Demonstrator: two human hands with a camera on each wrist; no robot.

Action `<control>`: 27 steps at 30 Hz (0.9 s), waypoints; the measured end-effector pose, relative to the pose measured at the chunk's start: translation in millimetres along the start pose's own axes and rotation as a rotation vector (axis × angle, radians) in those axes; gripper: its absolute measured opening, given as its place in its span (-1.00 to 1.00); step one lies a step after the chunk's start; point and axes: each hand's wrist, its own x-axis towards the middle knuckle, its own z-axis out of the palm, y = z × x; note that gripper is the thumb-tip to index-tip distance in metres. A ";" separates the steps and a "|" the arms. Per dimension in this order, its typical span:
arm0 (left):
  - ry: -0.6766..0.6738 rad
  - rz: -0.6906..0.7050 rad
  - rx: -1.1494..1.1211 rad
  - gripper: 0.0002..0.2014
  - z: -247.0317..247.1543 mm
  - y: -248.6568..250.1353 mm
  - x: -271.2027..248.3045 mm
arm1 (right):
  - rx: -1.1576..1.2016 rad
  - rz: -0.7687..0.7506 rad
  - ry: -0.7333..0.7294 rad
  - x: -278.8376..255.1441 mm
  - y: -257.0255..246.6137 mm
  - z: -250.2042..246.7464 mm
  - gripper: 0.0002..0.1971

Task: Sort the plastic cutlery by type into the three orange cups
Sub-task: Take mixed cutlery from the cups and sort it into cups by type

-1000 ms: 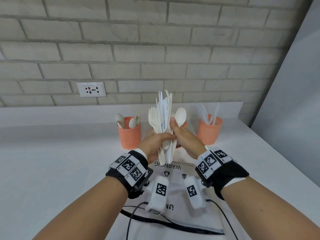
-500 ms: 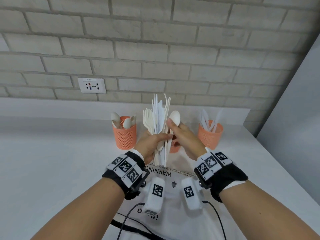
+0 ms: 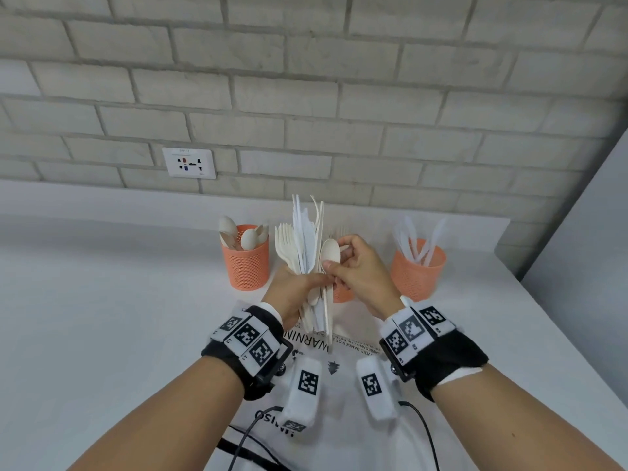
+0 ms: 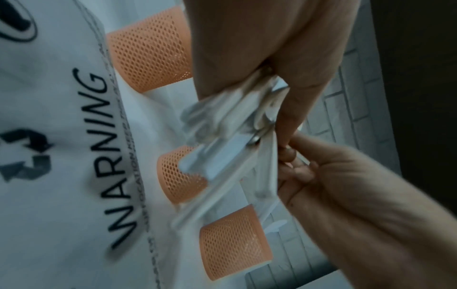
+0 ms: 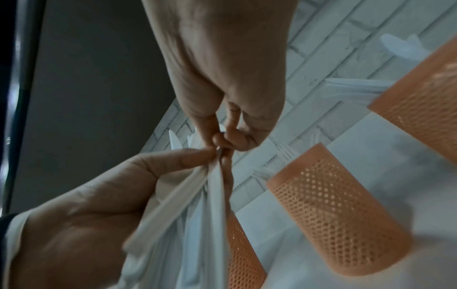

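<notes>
Three orange cups (image 3: 417,270) are seen standing on the white counter (image 3: 102,300) before a brick wall (image 3: 306,96): the left cup (image 3: 245,263) holds spoons, the right one knives, and the middle cup (image 3: 342,294) is mostly hidden behind the hands. A mixed bundle of cutlery (image 3: 306,239) is held upright above the counter, clamped in the grip of the left hand (image 3: 292,294). One spoon (image 3: 330,253) at the bundle's right edge is pinched by the right hand (image 3: 362,277) between thumb and fingers (image 5: 223,139), apparently at its neck; blur in the wrist views leaves this uncertain. A printed plastic bag (image 3: 339,385) lies under the wrists.
</notes>
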 end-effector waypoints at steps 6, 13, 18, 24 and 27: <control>0.138 0.062 0.233 -0.76 5.9 -6.0 1.4 | -0.218 -0.370 0.251 3.9 -23.8 0.7 -0.83; 0.205 0.189 0.535 -0.66 9.5 -16.3 1.6 | -0.409 -0.309 0.285 17.7 -31.0 4.7 -0.80; 0.232 0.251 0.643 -0.59 9.0 -14.6 -0.5 | -0.259 -0.287 0.257 20.3 -40.6 -0.1 -0.82; 0.212 0.287 0.685 -0.53 1.0 -17.2 -5.2 | -0.058 -0.119 0.226 29.6 -50.6 -12.6 -0.81; 0.193 0.281 0.670 -0.49 -0.1 -18.8 -7.5 | -0.051 -0.120 0.209 30.1 -51.2 -15.5 -0.86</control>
